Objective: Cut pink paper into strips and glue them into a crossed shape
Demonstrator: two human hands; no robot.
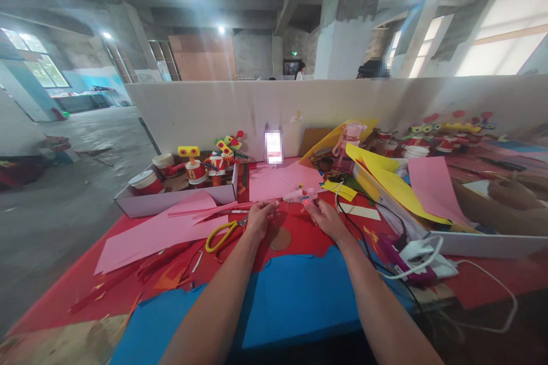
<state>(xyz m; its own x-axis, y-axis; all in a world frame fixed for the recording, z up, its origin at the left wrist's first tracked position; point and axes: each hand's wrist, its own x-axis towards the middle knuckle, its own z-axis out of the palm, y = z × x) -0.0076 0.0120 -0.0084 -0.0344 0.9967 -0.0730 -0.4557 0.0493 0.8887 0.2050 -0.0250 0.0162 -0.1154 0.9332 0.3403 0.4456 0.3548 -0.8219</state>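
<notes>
My right hand (324,218) is closed round a pink hot glue gun (299,197), whose nozzle points left. My left hand (262,219) is pinched close to that nozzle, its fingertips on a thin pink paper strip (222,207) that trails off to the left. Below the hands lies a round brown cardboard disc (281,238). Yellow-handled scissors (222,235) rest just left of my left wrist, their blades partly hidden. Under my forearms a blue sheet (299,296) covers the table's front.
Pink paper (149,234) and red scraps lie left. Behind them, a white box (175,203) holds paper-cup figures. At right are a power strip (398,259) with cables and a box (483,244) of coloured sheets. A lit phone-like screen (274,148) stands against the partition (205,108).
</notes>
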